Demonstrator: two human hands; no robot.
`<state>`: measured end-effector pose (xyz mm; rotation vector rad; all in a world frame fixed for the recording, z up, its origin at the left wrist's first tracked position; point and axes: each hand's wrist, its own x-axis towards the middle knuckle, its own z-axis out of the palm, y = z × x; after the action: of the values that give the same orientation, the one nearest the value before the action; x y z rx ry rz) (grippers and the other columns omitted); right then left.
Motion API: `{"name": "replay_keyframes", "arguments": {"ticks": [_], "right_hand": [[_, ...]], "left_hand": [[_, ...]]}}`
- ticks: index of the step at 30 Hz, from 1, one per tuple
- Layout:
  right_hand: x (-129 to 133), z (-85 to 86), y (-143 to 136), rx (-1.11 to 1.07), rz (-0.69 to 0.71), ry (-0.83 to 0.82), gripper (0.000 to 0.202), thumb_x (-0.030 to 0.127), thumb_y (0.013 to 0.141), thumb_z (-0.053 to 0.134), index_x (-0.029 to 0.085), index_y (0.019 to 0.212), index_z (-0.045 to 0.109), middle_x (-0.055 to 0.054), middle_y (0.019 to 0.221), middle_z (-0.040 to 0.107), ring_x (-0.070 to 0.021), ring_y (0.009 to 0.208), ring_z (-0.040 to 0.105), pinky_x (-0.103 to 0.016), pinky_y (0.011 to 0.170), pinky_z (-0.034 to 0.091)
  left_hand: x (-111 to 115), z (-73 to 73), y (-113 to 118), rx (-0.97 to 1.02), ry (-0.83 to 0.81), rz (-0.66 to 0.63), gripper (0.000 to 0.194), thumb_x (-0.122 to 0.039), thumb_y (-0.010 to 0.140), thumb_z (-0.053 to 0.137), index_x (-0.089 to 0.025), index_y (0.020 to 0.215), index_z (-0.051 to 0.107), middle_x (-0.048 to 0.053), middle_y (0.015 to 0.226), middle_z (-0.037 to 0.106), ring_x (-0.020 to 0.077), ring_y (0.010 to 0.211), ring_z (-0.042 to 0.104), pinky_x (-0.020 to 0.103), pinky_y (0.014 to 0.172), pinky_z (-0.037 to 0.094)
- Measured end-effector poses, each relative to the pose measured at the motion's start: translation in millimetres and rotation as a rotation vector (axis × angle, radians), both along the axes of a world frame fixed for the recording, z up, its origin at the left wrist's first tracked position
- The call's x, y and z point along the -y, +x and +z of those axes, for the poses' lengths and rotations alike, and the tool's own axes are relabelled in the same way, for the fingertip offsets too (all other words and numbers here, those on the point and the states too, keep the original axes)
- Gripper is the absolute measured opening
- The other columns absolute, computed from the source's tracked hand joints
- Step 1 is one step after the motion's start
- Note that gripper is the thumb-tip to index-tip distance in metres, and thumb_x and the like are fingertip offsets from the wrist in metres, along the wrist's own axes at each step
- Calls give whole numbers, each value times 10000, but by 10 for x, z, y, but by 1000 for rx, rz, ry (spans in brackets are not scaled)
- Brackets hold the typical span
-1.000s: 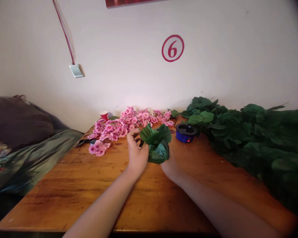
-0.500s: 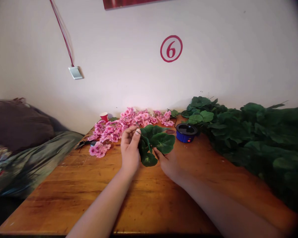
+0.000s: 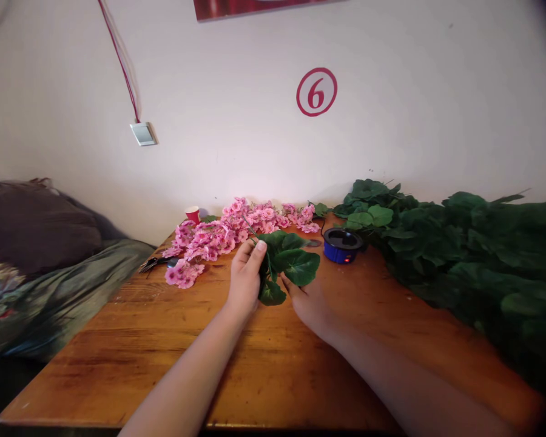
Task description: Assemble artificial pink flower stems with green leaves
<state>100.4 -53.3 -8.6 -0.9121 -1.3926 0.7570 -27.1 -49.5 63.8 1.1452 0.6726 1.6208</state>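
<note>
- green leaf sprig (image 3: 289,261), left hand (image 3: 246,276) pinched round its stems
- right hand (image 3: 310,303) at the leaves, can't tell its grip
- pink blossoms (image 3: 209,238) toward table (image 3: 91,346) back-left corner

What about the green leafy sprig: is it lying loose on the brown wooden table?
No, the green leafy sprig is gripped between the thumb and fingers of the left hand.

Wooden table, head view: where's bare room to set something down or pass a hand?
Table: widest bare patch lies between left forearm, near edge and pink flowers. Another runs between both forearms, nearer than the held leaves. Smaller: between right forearm, blue pot and green leaf pile. Crowded: far edge and right side.
</note>
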Motion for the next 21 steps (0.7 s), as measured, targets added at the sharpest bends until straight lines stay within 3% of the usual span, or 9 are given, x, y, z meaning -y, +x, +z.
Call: {"name": "replay_keyframes", "arguments": {"ticks": [6,15,21], "right_hand": [[41,30,-20,10,20,5,240,452,872,629,231,854,722,-34,856,724,-250,928,659,-365,810,534],[57,42,-106,-256,181,-82,304,504,879,608,214,889,698,-35,874,716,-210,830,663,-351,785,539],[17,-86,-87,-141,128,-12,291,470,903,591,203,922,707,-47,899,729,-222,879,670,-349,820,538]], "left_hand": [[26,58,-17,104,-74,-42,244,-255,675,737,-189,760,519,-52,655,576,92,569,541,210,573,462],[28,18,15,130,-123,-159,251,-234,697,775,-190,860,589,-10,836,691,132,737,653,265,745,523],[21,15,20,162,-150,-172,362,-223,634,845,-187,873,576,-6,818,689,128,691,652,277,722,535]]}}
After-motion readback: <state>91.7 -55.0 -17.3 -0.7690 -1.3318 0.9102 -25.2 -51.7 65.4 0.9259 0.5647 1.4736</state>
